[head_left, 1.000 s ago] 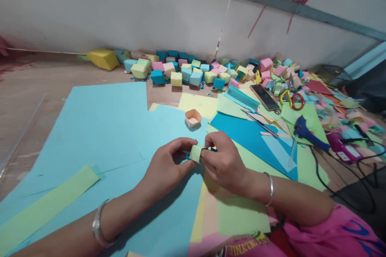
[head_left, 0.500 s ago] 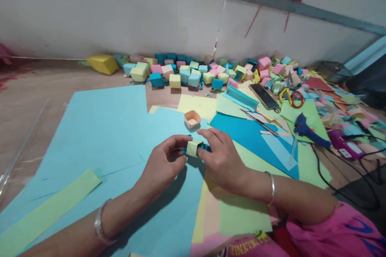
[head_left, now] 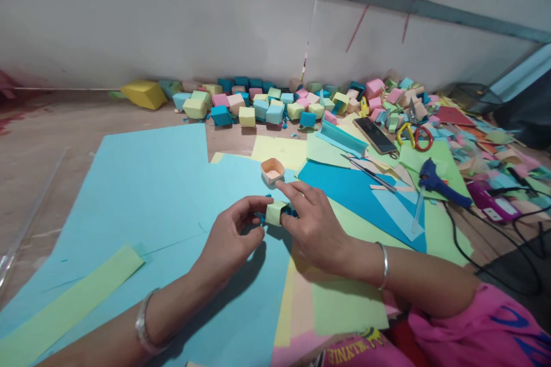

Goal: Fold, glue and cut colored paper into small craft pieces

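Right hand [head_left: 318, 226] is spreading its earlier-curled fingers at the green box [head_left: 273, 215], left hand [head_left: 228, 232] curving beside it, any pinch unclear.

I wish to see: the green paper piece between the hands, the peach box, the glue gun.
Green paper piece [head_left: 274, 214], head view: its side face.
Peach box [head_left: 275, 177], head view: its outer front wall.
Glue gun [head_left: 445, 190], head view: its blue handle.

Pale green box [head_left: 274, 214]: matt paper, smooth faces. Peach box [head_left: 272, 174]: same dull paper. Light blue sheet [head_left: 150, 183]: matt, smooth. Tabletop [head_left: 107, 113]: brown, wood-like, dull. Phone [head_left: 375, 135]: glossy dark screen. Glue gun [head_left: 445, 189]: blue plastic. Scissors [head_left: 415, 135]: plastic-looking handles, metal blades. Bangle [head_left: 140, 324]: shiny silvery metal. Sleeve [head_left: 465, 321]: pink cloth, soft folds.
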Available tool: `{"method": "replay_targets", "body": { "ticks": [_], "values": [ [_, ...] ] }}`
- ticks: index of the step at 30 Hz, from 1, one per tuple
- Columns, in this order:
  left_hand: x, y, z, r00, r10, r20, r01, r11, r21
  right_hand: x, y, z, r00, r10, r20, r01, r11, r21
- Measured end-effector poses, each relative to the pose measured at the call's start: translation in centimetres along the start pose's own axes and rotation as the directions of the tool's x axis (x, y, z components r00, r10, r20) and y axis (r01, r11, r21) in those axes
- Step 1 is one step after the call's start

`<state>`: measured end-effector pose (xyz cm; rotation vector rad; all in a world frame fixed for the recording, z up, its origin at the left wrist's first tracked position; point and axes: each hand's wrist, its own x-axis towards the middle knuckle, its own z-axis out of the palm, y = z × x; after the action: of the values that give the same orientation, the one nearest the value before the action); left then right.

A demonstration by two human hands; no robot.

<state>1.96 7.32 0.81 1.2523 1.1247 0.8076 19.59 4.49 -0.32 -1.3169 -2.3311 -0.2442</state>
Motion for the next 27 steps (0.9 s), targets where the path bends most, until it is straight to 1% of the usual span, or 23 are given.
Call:
{"method": "replay_targets", "body": {
  "ticks": [15,27],
  "values": [
    [-0.15,0.27,0.0,0.999,-0.037,-0.023,0.037,0.999,-0.008,0.16,0.26,0.3,0.997,-0.041,-0.06,0.039,0.998,-0.042],
    [-0.11,0.14,-0.03,0.999,-0.034,0.017,0.034,0.999,-0.01,0.06,0.49,0.71,0.998,-0.023,-0.052,0.022,1.0,-0.021]
  ]
}}
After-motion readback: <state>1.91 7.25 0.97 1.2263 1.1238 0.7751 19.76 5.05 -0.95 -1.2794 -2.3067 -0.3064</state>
